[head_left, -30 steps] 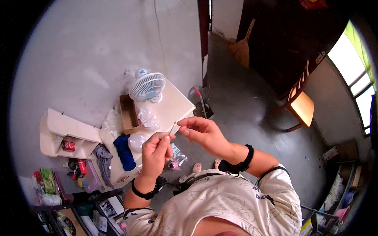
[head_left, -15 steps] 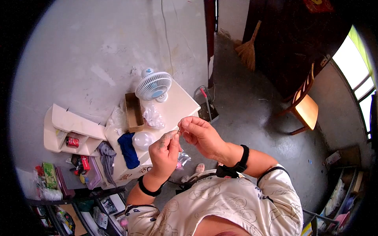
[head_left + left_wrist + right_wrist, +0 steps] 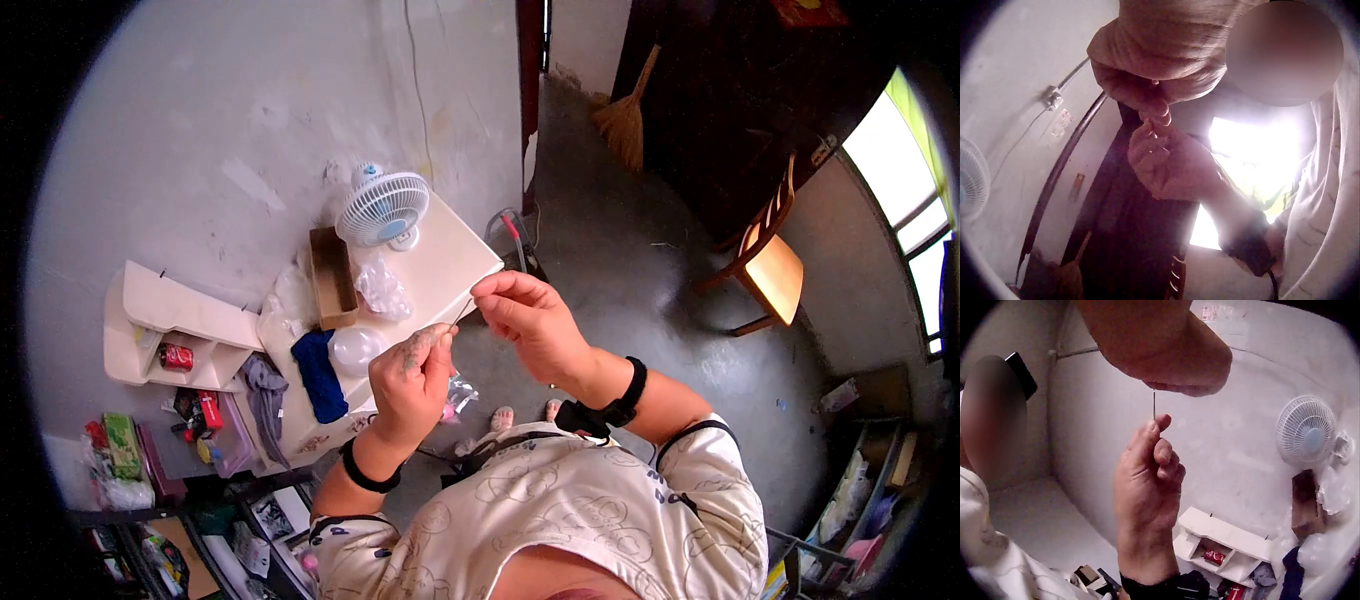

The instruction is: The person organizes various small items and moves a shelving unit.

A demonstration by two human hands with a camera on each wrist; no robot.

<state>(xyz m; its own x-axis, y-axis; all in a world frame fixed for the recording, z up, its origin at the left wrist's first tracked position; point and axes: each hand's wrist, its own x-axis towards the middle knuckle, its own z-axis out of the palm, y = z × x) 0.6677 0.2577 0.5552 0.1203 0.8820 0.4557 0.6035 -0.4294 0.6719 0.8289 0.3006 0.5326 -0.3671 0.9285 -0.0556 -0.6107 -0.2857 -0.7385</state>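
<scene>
While the left hand (image 3: pixel 410 385) pinches the lower end of a thin pin (image 3: pixel 462 313) between thumb and forefinger, with its other fingers curled, the right hand (image 3: pixel 530 320) pinches the upper end with its fingertips closed tight. The thin pin is held in the air between the two hands. It stands near upright in the right wrist view, above the front edge of the white table (image 3: pixel 450 265) that carries a small fan (image 3: pixel 382 208).

A thin, straight, dark needle (image 3: pixel 1154 403) hangs in mid-air, pinched at both ends.
</scene>
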